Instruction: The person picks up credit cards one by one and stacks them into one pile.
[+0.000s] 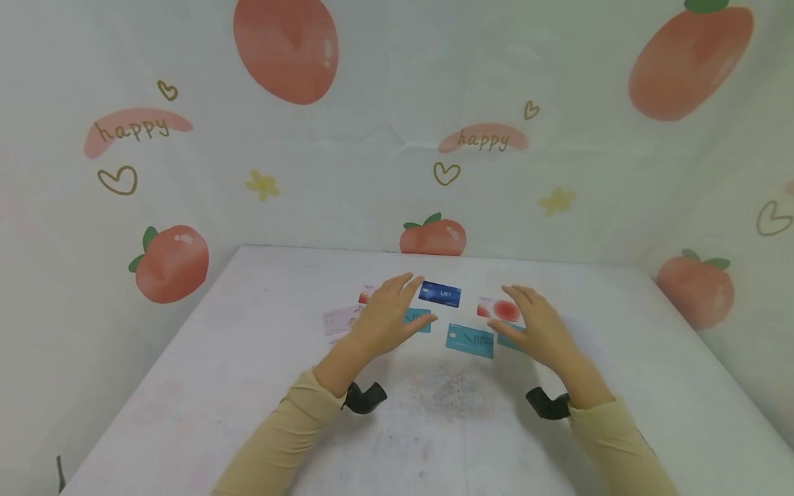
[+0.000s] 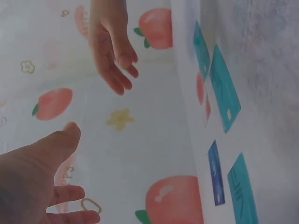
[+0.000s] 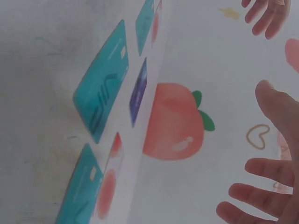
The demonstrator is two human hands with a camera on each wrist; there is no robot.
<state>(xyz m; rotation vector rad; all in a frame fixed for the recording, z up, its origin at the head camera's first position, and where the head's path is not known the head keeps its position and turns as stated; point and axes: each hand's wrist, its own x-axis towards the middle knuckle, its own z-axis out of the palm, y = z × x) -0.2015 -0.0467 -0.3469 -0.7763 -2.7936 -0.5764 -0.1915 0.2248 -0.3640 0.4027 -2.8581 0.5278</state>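
Several plastic cards lie flat on the white table. My left hand (image 1: 386,318) hovers over the left-hand cards with fingers spread and holds nothing. It partly covers a teal card (image 1: 419,320), a pale pink card (image 1: 340,321) and a white-and-red card (image 1: 366,293). My right hand (image 1: 542,332), its fingers apart and holding nothing, is above the right-hand cards. Near its thumb are a white card with a red circle (image 1: 505,311) and a partly hidden teal card (image 1: 507,340). Between the hands lie a dark blue VIP card (image 1: 440,294) and a teal VIP card (image 1: 469,342).
The white table (image 1: 248,386) reaches back to a hanging cloth (image 1: 372,172) printed with red fruit, hearts and "happy". A black curved piece sits at each wrist, one on the left (image 1: 366,399) and one on the right (image 1: 547,404).
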